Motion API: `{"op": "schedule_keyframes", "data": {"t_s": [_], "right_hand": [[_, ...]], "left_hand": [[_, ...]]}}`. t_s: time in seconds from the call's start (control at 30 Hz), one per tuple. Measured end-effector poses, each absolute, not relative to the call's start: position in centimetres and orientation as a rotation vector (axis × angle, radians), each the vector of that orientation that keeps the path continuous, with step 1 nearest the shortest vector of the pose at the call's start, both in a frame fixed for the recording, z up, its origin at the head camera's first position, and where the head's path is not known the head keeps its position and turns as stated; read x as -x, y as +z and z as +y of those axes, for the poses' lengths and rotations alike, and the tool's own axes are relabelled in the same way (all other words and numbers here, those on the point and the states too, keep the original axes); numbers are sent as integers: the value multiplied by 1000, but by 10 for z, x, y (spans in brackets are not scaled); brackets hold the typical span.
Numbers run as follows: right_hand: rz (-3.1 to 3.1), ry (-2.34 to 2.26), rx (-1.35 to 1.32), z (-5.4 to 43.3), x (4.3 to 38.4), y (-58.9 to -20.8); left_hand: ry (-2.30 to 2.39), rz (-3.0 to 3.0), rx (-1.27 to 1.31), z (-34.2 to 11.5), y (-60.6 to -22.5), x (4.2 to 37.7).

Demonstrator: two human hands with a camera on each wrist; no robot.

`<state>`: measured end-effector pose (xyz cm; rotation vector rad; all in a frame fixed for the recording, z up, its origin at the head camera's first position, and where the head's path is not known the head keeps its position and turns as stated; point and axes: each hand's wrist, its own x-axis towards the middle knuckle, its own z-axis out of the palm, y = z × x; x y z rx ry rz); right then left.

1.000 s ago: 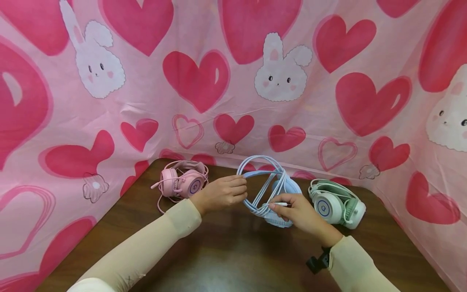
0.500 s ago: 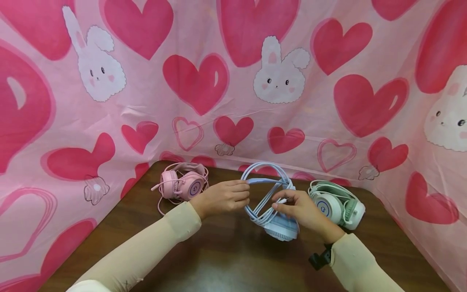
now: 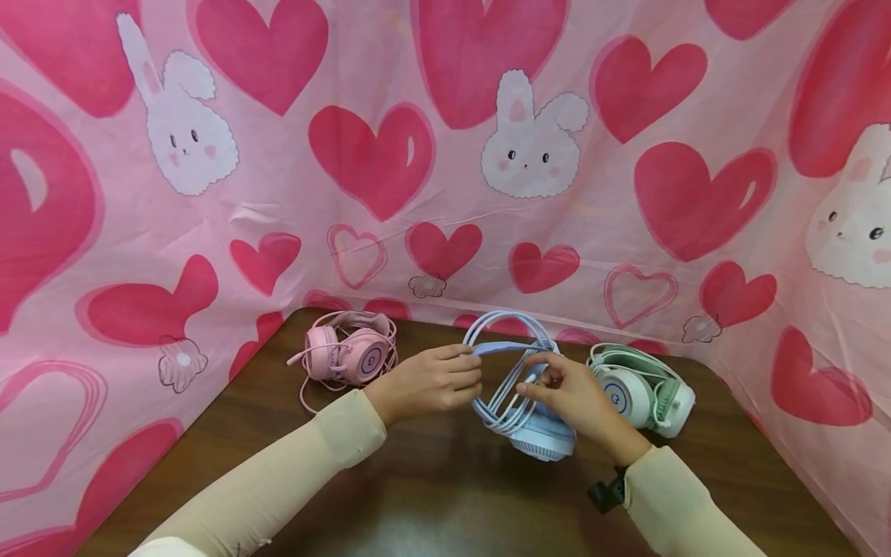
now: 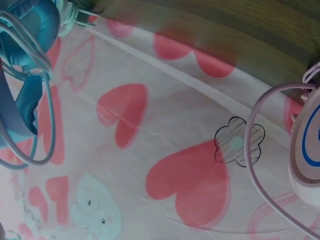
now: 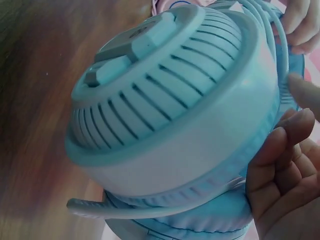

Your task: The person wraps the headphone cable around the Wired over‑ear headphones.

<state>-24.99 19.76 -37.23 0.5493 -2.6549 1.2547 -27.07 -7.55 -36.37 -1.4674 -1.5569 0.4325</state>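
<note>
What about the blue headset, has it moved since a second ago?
Yes: in the head view, the blue headset has shifted slightly down and right, judged against the green headset.

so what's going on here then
A person's left hand holds a light-blue headset near its band, while the right hand is at its looped cable; whether it grips the cable is hard to tell. A pink headset and a green-and-white headset lie on the table, one to either side.
</note>
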Motion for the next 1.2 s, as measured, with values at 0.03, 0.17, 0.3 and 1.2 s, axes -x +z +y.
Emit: {"op": "schedule_keyframes", "data": {"t_s": [0.03,0.17,0.3,1.2], "right_hand": [[-2664,1231,-543,197,250,-373],[-2687,1158,-547,196,249,-374],[-2646,1174,-576,198,248,-374],[-2430,1148,-555,249,261,-389]], "left_hand": [[432,-1559,1468,-76,-363,270],[427,-1560,1475,-76,-363,270],[431,-1557,1476,-79,-363,272],[363,-1455,1557,-99,-364,273]]}}
